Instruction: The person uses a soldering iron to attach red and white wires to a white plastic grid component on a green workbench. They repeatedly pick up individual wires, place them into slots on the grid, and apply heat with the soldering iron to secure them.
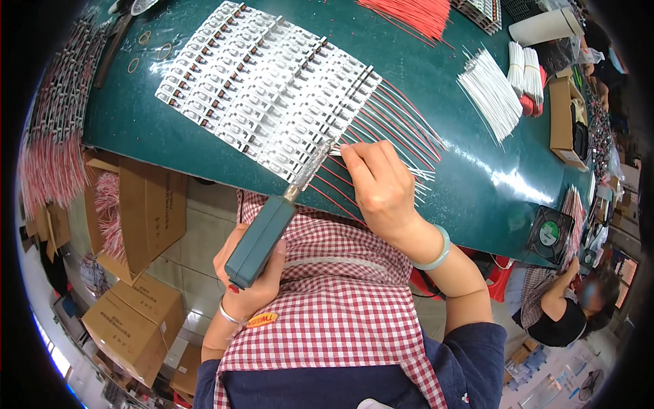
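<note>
My left hand is closed around the dark green boxy handle of a soldering iron. Its metal tip slants up to the right edge of a sheet of white plastic parts, which sit side by side in rows with small metal pieces. Right by that tip, my right hand pinches what looks like a thin wire end; the fingers partly cover it. Red and white wires fan out from the sheet's right edge, some passing beneath my right hand.
Loose white wires and red wires lie on the green table. A white cylinder and open carton stand at the right. Cardboard boxes are on the floor at left. Another person sits at lower right.
</note>
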`<move>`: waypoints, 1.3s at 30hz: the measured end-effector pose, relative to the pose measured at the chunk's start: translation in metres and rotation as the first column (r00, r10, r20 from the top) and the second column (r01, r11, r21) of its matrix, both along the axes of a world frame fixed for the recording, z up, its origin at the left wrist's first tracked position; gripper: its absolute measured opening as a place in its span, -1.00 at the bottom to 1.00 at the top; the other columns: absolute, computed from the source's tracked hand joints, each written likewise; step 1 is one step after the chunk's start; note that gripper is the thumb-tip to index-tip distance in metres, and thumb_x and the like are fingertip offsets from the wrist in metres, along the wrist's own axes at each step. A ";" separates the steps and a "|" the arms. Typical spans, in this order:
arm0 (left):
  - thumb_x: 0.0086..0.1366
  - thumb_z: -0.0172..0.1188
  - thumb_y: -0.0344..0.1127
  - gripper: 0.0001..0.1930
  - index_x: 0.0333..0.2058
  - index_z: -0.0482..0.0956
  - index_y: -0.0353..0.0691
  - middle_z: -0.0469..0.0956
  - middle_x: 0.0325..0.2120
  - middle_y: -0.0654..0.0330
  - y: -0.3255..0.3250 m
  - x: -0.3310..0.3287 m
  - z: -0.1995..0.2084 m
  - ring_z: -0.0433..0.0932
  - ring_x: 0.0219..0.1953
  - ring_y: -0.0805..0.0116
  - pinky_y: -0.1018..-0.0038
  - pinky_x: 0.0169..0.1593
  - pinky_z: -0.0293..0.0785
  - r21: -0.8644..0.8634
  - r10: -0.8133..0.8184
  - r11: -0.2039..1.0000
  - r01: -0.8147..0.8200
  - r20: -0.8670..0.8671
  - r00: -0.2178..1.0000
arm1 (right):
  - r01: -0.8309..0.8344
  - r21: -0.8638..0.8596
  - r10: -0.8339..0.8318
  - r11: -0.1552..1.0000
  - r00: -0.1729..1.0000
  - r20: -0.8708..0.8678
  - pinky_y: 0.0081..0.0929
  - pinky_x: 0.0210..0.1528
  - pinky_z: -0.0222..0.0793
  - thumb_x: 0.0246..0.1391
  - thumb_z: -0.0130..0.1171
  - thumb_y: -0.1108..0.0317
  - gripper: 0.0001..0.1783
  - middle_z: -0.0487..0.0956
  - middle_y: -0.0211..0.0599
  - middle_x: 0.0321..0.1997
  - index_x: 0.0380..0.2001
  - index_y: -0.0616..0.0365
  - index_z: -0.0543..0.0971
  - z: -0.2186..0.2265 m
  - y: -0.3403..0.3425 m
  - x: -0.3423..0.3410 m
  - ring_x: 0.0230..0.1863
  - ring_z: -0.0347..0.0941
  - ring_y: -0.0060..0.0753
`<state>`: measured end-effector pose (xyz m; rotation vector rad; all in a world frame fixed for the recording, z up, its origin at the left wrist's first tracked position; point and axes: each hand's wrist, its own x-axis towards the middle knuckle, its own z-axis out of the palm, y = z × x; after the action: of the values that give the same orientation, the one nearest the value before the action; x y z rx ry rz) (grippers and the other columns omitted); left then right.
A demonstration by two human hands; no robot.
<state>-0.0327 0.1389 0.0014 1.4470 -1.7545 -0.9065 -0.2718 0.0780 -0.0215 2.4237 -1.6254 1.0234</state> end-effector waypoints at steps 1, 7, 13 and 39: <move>0.02 0.36 -0.55 -0.80 -0.32 0.63 -0.41 0.59 -0.39 0.01 0.004 0.002 -0.003 0.61 -0.45 0.13 0.43 -0.35 0.54 -0.001 0.019 1.000 -0.019 -0.009 1.000 | -0.009 0.008 0.009 1.000 1.000 -0.010 -0.44 -0.44 0.42 -0.19 0.23 0.59 -0.69 0.56 -0.21 -0.32 -0.25 0.37 0.60 0.000 0.000 0.000 -0.37 0.46 -0.28; 0.05 0.36 -0.51 -0.79 -0.29 0.64 -0.42 0.60 -0.37 -0.04 0.007 0.008 0.000 0.63 -0.42 0.08 0.39 -0.31 0.55 -0.019 0.034 0.999 -0.034 -0.004 0.999 | -0.007 0.027 0.008 1.000 1.000 -0.027 -0.44 -0.39 0.44 -0.20 0.22 0.54 -0.67 0.53 -0.20 -0.30 -0.25 0.40 0.59 -0.002 0.002 -0.001 -0.32 0.46 -0.25; 0.06 0.34 -0.53 -0.77 -0.26 0.63 -0.44 0.61 -0.33 -0.05 0.013 0.010 -0.001 0.64 -0.37 0.09 0.39 -0.29 0.55 0.066 0.095 0.994 -0.091 -0.051 0.994 | -0.017 0.004 0.017 1.000 1.000 0.022 -0.44 -0.38 0.45 -0.21 0.23 0.54 -0.66 0.54 -0.20 -0.30 -0.24 0.38 0.60 -0.001 0.002 -0.002 -0.31 0.47 -0.25; 0.00 0.34 -0.59 -0.82 -0.35 0.61 -0.42 0.57 -0.41 0.04 0.006 0.006 0.005 0.59 -0.45 0.14 0.41 -0.37 0.52 -0.038 -0.009 0.999 0.009 0.002 1.000 | -0.005 -0.002 0.005 1.000 1.000 0.015 -0.42 -0.41 0.44 -0.22 0.25 0.61 -0.69 0.58 -0.24 -0.32 -0.27 0.34 0.62 0.000 0.008 0.011 -0.37 0.47 -0.28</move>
<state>-0.0267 0.1450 0.0063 1.4173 -1.7712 -0.8717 -0.2613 0.0857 -0.0217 2.4253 -1.6230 1.0464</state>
